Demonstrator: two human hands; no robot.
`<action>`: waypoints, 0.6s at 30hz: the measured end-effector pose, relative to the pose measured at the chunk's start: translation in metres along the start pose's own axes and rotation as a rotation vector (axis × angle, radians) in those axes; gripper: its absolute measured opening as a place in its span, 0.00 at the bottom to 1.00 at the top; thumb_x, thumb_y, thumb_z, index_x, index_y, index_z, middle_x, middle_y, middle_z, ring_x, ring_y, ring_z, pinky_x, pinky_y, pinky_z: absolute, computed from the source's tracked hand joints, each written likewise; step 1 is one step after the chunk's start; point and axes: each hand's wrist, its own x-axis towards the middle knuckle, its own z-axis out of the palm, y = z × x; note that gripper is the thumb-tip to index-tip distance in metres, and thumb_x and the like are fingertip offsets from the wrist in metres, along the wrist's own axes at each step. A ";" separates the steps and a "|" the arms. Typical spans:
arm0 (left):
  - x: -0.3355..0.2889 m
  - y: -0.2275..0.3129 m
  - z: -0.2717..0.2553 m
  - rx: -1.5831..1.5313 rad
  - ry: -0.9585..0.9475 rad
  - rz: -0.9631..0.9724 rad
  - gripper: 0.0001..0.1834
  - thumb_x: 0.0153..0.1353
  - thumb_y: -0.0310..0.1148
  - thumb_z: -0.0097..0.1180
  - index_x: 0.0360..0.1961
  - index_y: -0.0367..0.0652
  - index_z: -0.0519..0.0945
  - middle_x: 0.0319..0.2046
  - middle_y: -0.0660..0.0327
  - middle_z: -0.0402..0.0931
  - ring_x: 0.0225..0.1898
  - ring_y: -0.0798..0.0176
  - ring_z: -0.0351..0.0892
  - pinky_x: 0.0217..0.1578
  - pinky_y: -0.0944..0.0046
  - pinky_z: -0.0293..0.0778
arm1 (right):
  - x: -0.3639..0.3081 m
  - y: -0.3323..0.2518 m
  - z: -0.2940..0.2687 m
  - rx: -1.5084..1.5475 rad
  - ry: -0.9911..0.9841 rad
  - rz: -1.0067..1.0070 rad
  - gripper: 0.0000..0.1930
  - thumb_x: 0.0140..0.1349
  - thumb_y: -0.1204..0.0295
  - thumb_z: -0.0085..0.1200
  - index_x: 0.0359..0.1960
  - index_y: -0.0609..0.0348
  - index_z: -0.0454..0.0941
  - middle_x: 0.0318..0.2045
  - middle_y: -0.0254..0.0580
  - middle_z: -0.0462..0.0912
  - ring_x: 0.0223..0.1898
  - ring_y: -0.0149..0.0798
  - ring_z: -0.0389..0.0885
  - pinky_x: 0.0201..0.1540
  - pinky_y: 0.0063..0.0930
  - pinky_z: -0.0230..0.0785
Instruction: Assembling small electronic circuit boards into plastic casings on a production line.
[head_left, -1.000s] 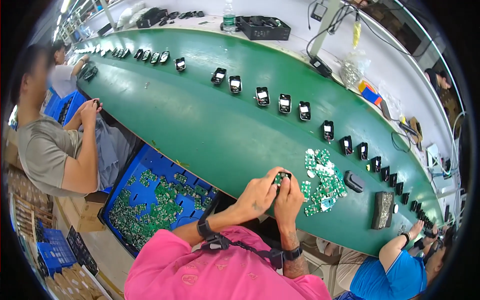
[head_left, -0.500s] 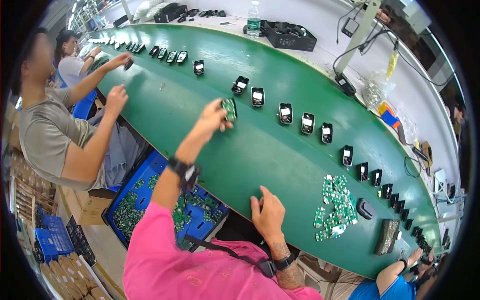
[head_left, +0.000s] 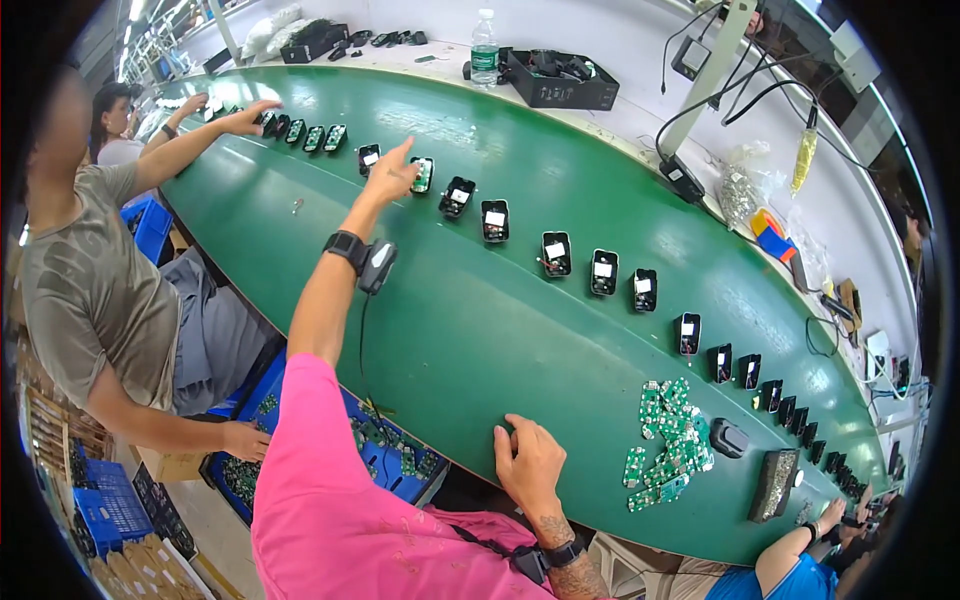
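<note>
My left hand (head_left: 390, 177) reaches over the far part of the green bench with its fingers apart. Right beside it stands a black housing with a green circuit board (head_left: 423, 174) in it, in line with other housings; the hand appears to have no grip on it. To its left, another open black housing (head_left: 369, 157) is partly covered by my fingers. My right hand (head_left: 530, 462) rests at the bench's near edge, thumb and index finger apart, holding nothing. A loose heap of green circuit boards (head_left: 672, 440) lies to the right of it.
Open black housings (head_left: 495, 221) run in a curved row along the green bench (head_left: 480, 330). A blue bin (head_left: 375, 440) of circuit boards sits below the near edge. At left, a co-worker's hand (head_left: 245, 440) is at that bin. A water bottle (head_left: 484, 50) stands behind.
My left hand has moved away and left with the board-filled housing, which now stands in the row, released. The co-worker has one hand at the row and the other lowered to the bin.
</note>
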 end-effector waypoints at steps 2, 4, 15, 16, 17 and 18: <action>0.003 -0.004 -0.006 0.132 -0.009 0.253 0.41 0.58 0.25 0.55 0.74 0.45 0.59 0.66 0.45 0.68 0.47 0.51 0.82 0.46 0.58 0.78 | 0.000 -0.001 -0.002 0.010 0.005 0.003 0.08 0.59 0.71 0.63 0.39 0.57 0.81 0.21 0.36 0.77 0.23 0.41 0.77 0.27 0.36 0.68; -0.008 0.020 0.000 0.254 -0.041 0.523 0.45 0.54 0.24 0.57 0.75 0.46 0.57 0.70 0.44 0.63 0.61 0.46 0.76 0.59 0.56 0.74 | -0.002 -0.003 -0.007 -0.028 -0.033 0.030 0.09 0.61 0.69 0.62 0.40 0.58 0.80 0.30 0.42 0.83 0.30 0.46 0.83 0.33 0.38 0.75; -0.080 0.070 0.029 0.370 -0.115 0.431 0.40 0.42 0.32 0.72 0.61 0.38 0.74 0.51 0.45 0.80 0.54 0.44 0.79 0.57 0.54 0.74 | -0.025 0.008 -0.089 -0.079 0.143 0.109 0.05 0.61 0.72 0.62 0.36 0.59 0.82 0.30 0.48 0.83 0.30 0.51 0.83 0.33 0.40 0.75; -0.109 0.089 0.036 0.374 -0.111 0.408 0.39 0.42 0.34 0.73 0.59 0.38 0.74 0.50 0.45 0.81 0.52 0.43 0.81 0.56 0.54 0.74 | -0.037 0.019 -0.109 -0.248 0.155 0.285 0.05 0.61 0.73 0.62 0.37 0.60 0.82 0.29 0.49 0.83 0.28 0.49 0.82 0.31 0.39 0.73; -0.140 0.097 0.039 0.336 -0.146 0.524 0.39 0.43 0.35 0.73 0.59 0.39 0.74 0.51 0.46 0.80 0.53 0.43 0.80 0.55 0.54 0.75 | -0.043 0.036 -0.123 -0.300 0.333 0.293 0.06 0.62 0.73 0.61 0.38 0.62 0.81 0.26 0.48 0.80 0.25 0.48 0.80 0.29 0.37 0.72; -0.174 0.104 0.045 0.288 -0.179 0.637 0.39 0.43 0.35 0.74 0.59 0.39 0.74 0.52 0.46 0.80 0.53 0.43 0.80 0.55 0.54 0.75 | -0.049 0.039 -0.141 -0.289 0.306 0.494 0.08 0.63 0.73 0.61 0.40 0.64 0.81 0.26 0.47 0.79 0.27 0.49 0.80 0.31 0.37 0.72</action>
